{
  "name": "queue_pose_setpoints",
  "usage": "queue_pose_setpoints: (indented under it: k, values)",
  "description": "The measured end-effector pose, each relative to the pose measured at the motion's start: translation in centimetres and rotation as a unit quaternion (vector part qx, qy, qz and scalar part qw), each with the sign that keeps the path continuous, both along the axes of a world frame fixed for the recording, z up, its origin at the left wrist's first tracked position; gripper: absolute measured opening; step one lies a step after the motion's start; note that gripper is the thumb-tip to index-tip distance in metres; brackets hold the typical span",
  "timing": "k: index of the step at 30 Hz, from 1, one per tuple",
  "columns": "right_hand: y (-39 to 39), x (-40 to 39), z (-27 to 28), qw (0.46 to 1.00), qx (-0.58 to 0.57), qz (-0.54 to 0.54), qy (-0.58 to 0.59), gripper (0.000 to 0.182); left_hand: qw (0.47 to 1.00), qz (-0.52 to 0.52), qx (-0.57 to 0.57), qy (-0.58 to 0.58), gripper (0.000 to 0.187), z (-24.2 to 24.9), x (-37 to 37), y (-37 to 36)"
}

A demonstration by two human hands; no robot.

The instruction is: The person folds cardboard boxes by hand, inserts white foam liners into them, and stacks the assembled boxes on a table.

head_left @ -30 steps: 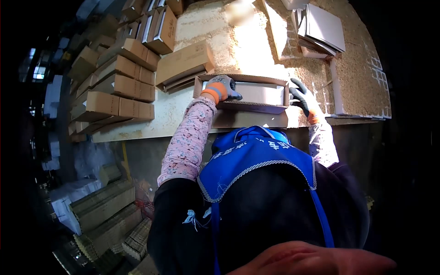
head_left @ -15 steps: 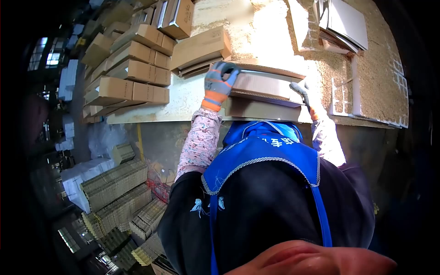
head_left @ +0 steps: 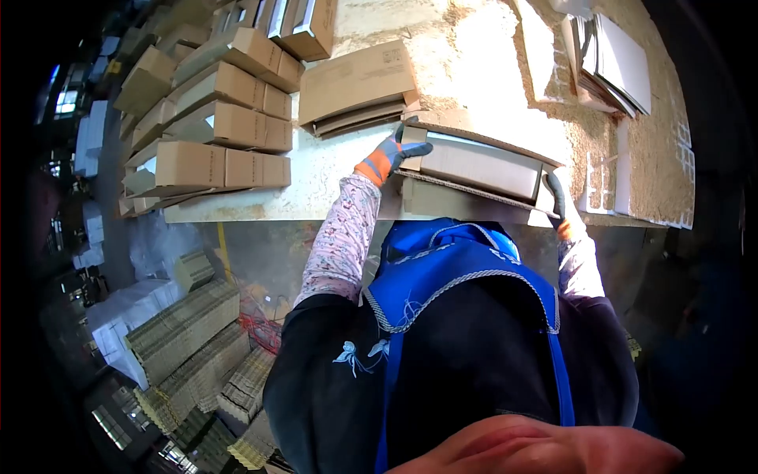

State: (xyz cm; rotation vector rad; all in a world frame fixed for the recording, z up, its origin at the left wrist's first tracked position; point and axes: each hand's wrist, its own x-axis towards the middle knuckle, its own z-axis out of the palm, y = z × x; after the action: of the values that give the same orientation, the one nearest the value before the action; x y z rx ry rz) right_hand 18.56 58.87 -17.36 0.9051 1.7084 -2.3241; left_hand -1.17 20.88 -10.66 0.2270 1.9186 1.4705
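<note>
An open, narrow cardboard box (head_left: 483, 167) lies in front of me at the near edge of the table, its long flaps raised and a pale inside showing. My left hand (head_left: 397, 152), in a grey and orange glove, grips the box's left end, with fingers over the folded end flap. At the right end, my right hand (head_left: 557, 202), gloved alike, holds the end panel from outside; part of its fingers is hidden. Under the box's near side lies another flat brown cardboard piece (head_left: 442, 199). Folded cardboard blanks (head_left: 359, 83) lie stacked just beyond my left hand.
Several assembled boxes (head_left: 237, 126) stand in rows at the left of the table (head_left: 332, 170). White and brown sheets (head_left: 620, 67) lean together at the far right. Bundled cardboard stacks (head_left: 185, 324) and a white wrapped pile (head_left: 126, 316) sit on the floor at left.
The box's left end has been folded up, and its pale inside now shows. My right hand has moved down onto the right end. My left hand has shifted slightly right and lower.
</note>
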Motion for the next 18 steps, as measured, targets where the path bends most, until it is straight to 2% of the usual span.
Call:
queue_pose_setpoints:
  k: [1, 2, 4, 5, 6, 8, 9, 10, 11, 12, 13, 14, 15, 16, 17, 18]
  values:
    - [0.9, 0.8, 0.2, 1.000, 0.004, 0.004, -0.002, 0.065, 0.999, -0.001, 0.028, -0.015, 0.064, 2.4, 0.4, -0.2]
    - [1.5, 2.0, 0.6, 1.000, -0.016, -0.022, -0.009, 0.059, 0.994, 0.012, 0.091, -0.060, 0.071, 2.0, 0.3, -0.8]
    - [1.7, 3.9, 1.1, 0.995, -0.058, -0.077, -0.029, 0.048, 0.978, 0.047, 0.176, -0.100, 0.062, 0.6, 0.0, -1.3]
    - [-2.4, 2.1, 5.5, 0.995, 0.071, -0.073, 0.012, 0.046, 0.986, 0.024, 0.153, -0.063, 0.060, 1.3, 0.0, -1.2]
    - [-3.6, 1.2, 8.1, 0.994, -0.056, -0.097, 0.014, 0.041, 0.985, 0.025, 0.156, -0.068, 0.060, 0.9, 0.1, -1.1]
    - [-1.6, 1.8, 6.0, 0.977, -0.130, -0.160, -0.045, 0.035, 0.976, 0.067, 0.169, -0.120, 0.060, 0.0, 0.2, -0.5]
    - [-0.8, 2.2, 4.9, 0.984, -0.076, -0.162, -0.023, 0.028, 0.955, 0.108, 0.231, -0.151, 0.059, -1.2, 0.3, -0.7]
    - [0.0, 2.8, 2.9, 0.985, -0.072, -0.156, -0.027, 0.028, 0.953, 0.115, 0.234, -0.154, 0.059, -2.9, 0.4, -1.5]
    - [1.0, 3.6, 0.2, 0.965, 0.240, -0.095, 0.053, 0.027, 0.963, 0.178, 0.195, -0.056, 0.060, -4.5, 0.5, -2.7]
    - [2.4, 4.4, -2.7, 0.841, 0.524, -0.023, 0.132, 0.026, 0.959, 0.237, 0.150, 0.041, 0.061, -5.5, 0.4, -4.0]
    - [4.6, 5.4, -5.6, 0.959, 0.186, -0.187, 0.100, 0.026, 0.907, 0.288, 0.021, 0.306, 0.067, -5.1, -0.2, -5.5]
    - [8.3, 7.4, -10.3, 0.957, 0.227, -0.120, 0.137, 0.027, 0.818, 0.252, -0.202, 0.475, 0.079, -3.3, -1.8, -8.4]
    - [8.2, 7.2, -8.8, 0.980, 0.075, -0.138, 0.119, 0.030, 0.756, 0.223, -0.331, 0.519, 0.086, -3.9, -2.9, -11.1]
    - [8.0, 6.8, -7.0, 0.980, -0.078, -0.155, 0.098, 0.033, 0.728, 0.158, -0.413, 0.525, 0.086, -4.3, -4.1, -13.1]
    - [6.7, 6.2, -5.2, 0.974, -0.094, -0.193, 0.072, 0.032, 0.707, 0.094, -0.460, 0.529, 0.088, -4.2, -5.5, -14.3]
    - [5.5, 6.6, -3.9, 0.970, -0.072, -0.224, 0.054, 0.031, 0.713, 0.041, -0.485, 0.505, 0.086, -3.8, -7.0, -14.8]
